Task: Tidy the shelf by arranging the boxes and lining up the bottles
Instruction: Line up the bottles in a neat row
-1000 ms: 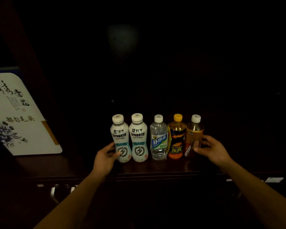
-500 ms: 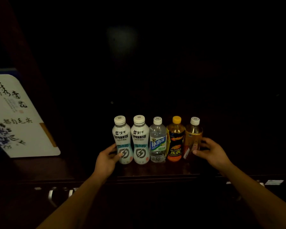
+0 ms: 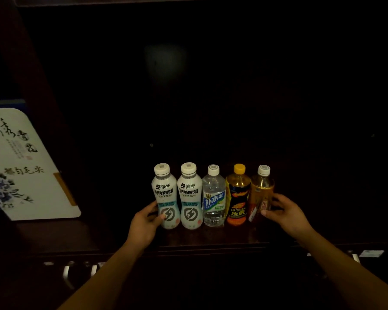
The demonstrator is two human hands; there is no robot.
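Observation:
Several bottles stand upright in a close row near the front of a dark wooden shelf (image 3: pixel 211 239). From the left: two white drink bottles (image 3: pixel 165 193) (image 3: pixel 189 193), a clear water bottle (image 3: pixel 213 198), a yellow-capped orange bottle (image 3: pixel 238 198) and an amber tea bottle (image 3: pixel 259 193). My left hand (image 3: pixel 143 224) cups the leftmost white bottle low on its left side. Against the tea bottle's right side rests my right hand (image 3: pixel 287 214), thumb on the label and fingers curved behind it. The bottles touch or nearly touch each other.
A white box (image 3: pixel 29 166) with black calligraphy and a blue flower leans in the compartment to the left, behind a dark upright post (image 3: pixel 29 70). The shelf's back is dark. Metal handles (image 3: pixel 67 270) show below the front edge.
The bottles have closed up into a tighter row. Both hands stay at the two ends, pressing inward slightly; the view shifted a little.

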